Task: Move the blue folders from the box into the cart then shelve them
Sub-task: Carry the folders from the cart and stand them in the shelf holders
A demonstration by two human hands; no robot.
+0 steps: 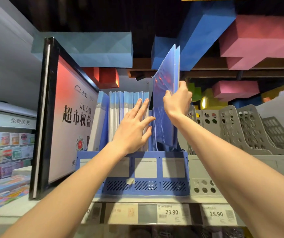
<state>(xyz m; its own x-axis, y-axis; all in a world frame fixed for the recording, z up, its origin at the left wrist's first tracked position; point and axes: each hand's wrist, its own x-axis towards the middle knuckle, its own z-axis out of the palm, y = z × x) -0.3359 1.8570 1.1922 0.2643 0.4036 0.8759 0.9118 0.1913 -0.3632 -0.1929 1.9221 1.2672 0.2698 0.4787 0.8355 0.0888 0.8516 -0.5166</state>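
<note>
My right grip (177, 100) pinches thin see-through blue plastic folders (165, 79). They stand tall, long side 12 to 6 o'clock, bottom in right slot of blue plastic file rack (132, 169). My left grip (134, 127), fingers flat, presses blue-white folder row (120, 107) toward 9 o'clock. Next push goes 6 o'clock, I think.

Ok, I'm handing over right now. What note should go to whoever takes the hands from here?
Left hand: open, straight fingers pressing against the row of blue and white folders standing in the blue plastic desk rack.
Right hand: grips the translucent blue plastic folders, whose lower ends are in the rack's right-hand slot.
Done: a row is shelved.
Left: seat the held folders and let go. The box and cart are out of view, so I cannot tell what remains.
</note>
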